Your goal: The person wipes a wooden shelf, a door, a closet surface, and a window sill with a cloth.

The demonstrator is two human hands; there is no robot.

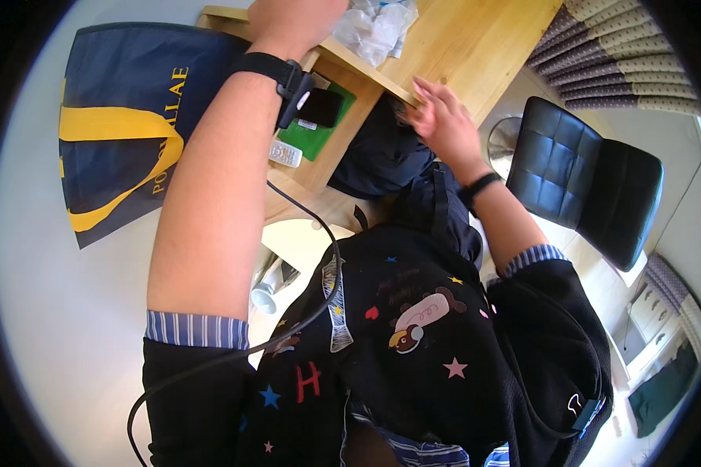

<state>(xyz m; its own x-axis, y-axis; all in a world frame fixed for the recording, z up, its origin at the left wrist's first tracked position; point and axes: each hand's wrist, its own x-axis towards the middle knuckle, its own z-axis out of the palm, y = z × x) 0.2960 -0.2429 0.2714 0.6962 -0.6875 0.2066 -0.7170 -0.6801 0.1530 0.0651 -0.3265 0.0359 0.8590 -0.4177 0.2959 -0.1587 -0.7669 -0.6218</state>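
Note:
My left arm reaches up to the wooden desk's top left corner, with a black watch [276, 82] on the wrist. My left hand [300, 27] is cut off by the upper edge of the view, so its fingers are hidden. Near it on the desk lies a crumpled clear plastic bag [378, 31]. My right hand [448, 128] is at the desk's front edge, fingers loosely spread and slightly blurred, with a black band [479, 187] round the wrist. Nothing clearly shows in its grip. A black cloth bag or garment [374, 152] hangs under the desk beside it.
In an open shelf under the desk [483, 47] sit a black phone-like object [322, 107], a green folder [311, 140] and a white remote [286, 153]. A navy bag with yellow straps [117, 124] stands left. Right is a black padded chair [557, 159]. A black cable [319, 222] crosses my front.

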